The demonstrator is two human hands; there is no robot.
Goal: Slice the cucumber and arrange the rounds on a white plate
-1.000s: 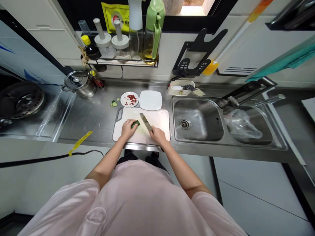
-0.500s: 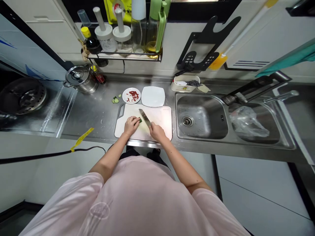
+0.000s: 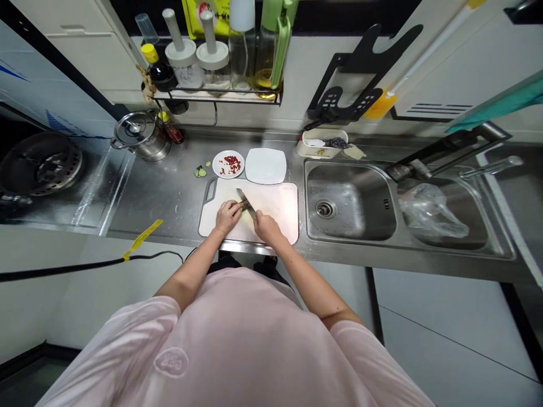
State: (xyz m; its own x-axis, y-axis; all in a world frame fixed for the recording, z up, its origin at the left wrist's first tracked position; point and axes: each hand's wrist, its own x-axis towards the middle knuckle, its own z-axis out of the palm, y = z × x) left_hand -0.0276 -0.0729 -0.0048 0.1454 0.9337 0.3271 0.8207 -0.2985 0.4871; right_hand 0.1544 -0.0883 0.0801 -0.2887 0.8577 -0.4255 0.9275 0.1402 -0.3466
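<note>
My left hand (image 3: 228, 217) rests on the white cutting board (image 3: 278, 206), fingers curled and pressed on a small dark-green piece of cucumber (image 3: 245, 208). My right hand (image 3: 267, 228) is wrapped round the handle of a kitchen knife (image 3: 244, 200). The blade slants up and left, right beside my left fingertips and at the cucumber. Behind the board stand a round plate (image 3: 216, 167) with chopped red bits and a white squarish plate (image 3: 266, 165). Several pale green cucumber offcuts (image 3: 201, 172) lie left of the round plate.
To the right are a sink basin (image 3: 352, 198) and a second one holding a clear plastic bag (image 3: 432, 212). A lidded steel pot (image 3: 142, 135) and a wok (image 3: 40, 164) are at left. A condiment shelf (image 3: 216, 96) hangs above. The counter's front edge runs close to the board.
The knife and my right hand have shifted slightly left, bringing the blade closer to my left fingertips and over the cucumber. My left hand stays nearly in place. The view has shifted slightly.
</note>
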